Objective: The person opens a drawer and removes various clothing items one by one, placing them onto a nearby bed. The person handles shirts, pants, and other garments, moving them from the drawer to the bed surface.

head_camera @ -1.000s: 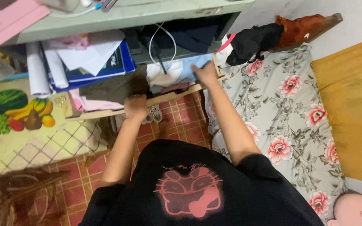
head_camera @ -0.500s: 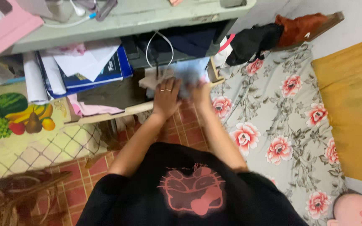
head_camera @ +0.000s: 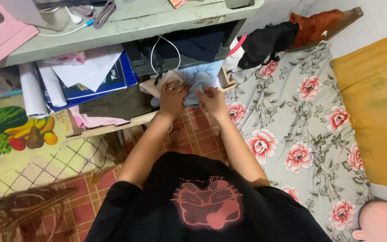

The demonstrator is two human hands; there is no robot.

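A floral mattress [head_camera: 305, 116] fills the right side, with an orange sheet [head_camera: 377, 103] beyond it. At the top stands a grey-green desk [head_camera: 126, 27] with a low wooden shelf [head_camera: 113, 127] under it. A flat pink box [head_camera: 1, 38] lies on the desk's left end; a blue rectangular package [head_camera: 108, 83] under white papers [head_camera: 83, 69] sits below. At the shelf's right end, the left hand [head_camera: 172, 98] and right hand [head_camera: 211, 99] both pinch a pale blue cloth [head_camera: 196, 85], fingers curled into it.
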